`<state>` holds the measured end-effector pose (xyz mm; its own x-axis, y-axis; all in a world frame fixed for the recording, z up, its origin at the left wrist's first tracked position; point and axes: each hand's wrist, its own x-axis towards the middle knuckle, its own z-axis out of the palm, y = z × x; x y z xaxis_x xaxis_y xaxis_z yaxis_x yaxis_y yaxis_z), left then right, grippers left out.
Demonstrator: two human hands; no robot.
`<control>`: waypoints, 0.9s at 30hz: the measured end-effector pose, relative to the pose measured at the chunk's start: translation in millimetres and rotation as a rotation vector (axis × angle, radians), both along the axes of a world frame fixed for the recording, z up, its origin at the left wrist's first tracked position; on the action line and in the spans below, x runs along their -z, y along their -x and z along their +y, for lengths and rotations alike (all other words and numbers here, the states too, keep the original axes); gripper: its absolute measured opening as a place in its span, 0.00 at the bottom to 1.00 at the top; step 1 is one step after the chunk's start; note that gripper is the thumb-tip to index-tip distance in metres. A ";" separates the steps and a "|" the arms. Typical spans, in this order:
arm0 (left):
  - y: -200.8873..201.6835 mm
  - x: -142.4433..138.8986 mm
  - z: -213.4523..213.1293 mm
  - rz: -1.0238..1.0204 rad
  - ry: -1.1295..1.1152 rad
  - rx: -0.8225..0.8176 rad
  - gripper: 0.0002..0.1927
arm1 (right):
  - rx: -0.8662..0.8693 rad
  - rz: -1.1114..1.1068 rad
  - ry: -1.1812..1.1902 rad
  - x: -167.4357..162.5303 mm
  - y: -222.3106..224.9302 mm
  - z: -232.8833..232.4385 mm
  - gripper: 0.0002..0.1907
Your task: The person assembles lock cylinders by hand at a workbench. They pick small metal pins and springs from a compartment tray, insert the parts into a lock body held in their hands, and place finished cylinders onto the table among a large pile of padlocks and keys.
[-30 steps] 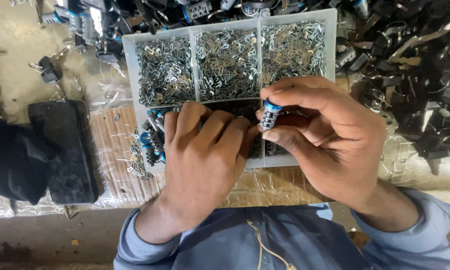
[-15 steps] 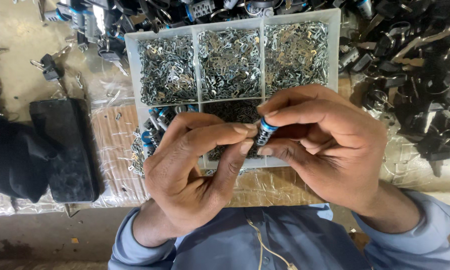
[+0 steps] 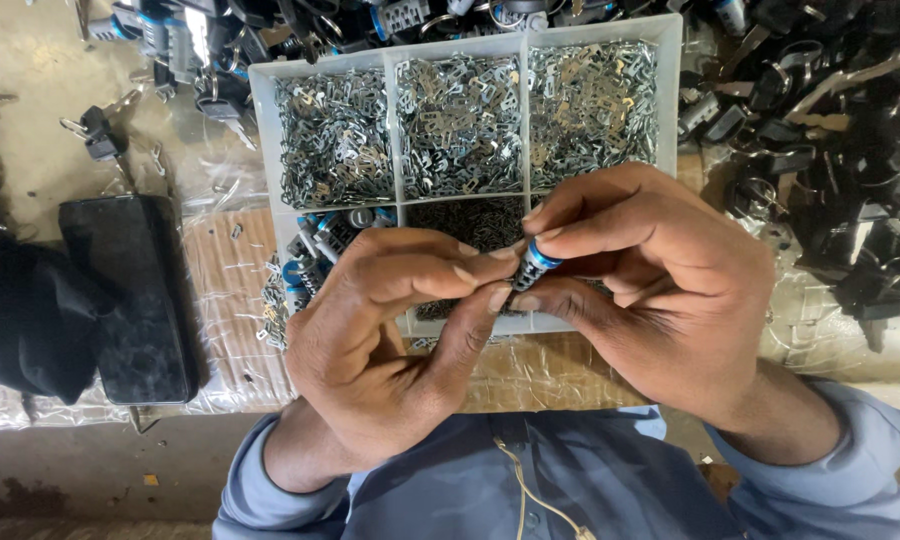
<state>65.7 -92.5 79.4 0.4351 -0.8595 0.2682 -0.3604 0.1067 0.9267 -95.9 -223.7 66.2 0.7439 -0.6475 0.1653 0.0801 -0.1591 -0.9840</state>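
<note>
My right hand [image 3: 660,290] pinches a small dark lock cylinder with a blue ring [image 3: 533,265] between thumb and fingers. My left hand [image 3: 390,340] meets it from the left, its thumb and forefinger tips pressed against the cylinder's near end. Both hands hover over the front row of a white compartment tray [image 3: 266,110]. The tray's three back sections hold heaps of small silvery metal plates [image 3: 460,125]. A front section holds more blue-ringed cylinders [image 3: 320,240]; another holds tiny dark parts [image 3: 470,220].
A black phone [image 3: 130,295] lies left of the tray beside a black cloth [image 3: 20,320]. Keys [image 3: 95,135] lie at the far left. A big heap of black parts [image 3: 820,150] fills the right side and back edge. Clear plastic sheeting [image 3: 230,300] covers the bench under the tray.
My left hand rose from the tray's front section, turned, and brought its fingertips to the cylinder held in my right hand. The right hand lowered slightly.
</note>
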 end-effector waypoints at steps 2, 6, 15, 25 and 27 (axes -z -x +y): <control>0.5 2.0 1.0 0.015 -0.001 0.003 0.15 | -0.005 -0.015 0.003 0.4 -1.3 -0.1 0.14; 1.6 5.1 3.0 0.060 -0.004 -0.015 0.15 | 0.003 0.029 0.063 -0.1 -2.0 0.1 0.13; -1.3 3.4 3.6 0.097 0.013 0.000 0.11 | 0.030 0.111 0.059 -4.2 -1.3 -2.0 0.15; 1.2 5.1 1.7 -0.053 0.014 -0.029 0.12 | 0.015 0.082 0.109 -2.2 -3.1 -1.0 0.16; -1.3 1.7 0.8 -0.108 -0.011 -0.032 0.13 | -0.005 0.089 0.136 -2.3 -3.0 -0.7 0.15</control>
<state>67.0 -91.6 77.7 0.4318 -0.8487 0.3055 -0.4612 0.0833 0.8834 -92.9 -224.5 68.5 0.7629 -0.6196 0.1845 -0.0048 -0.2909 -0.9568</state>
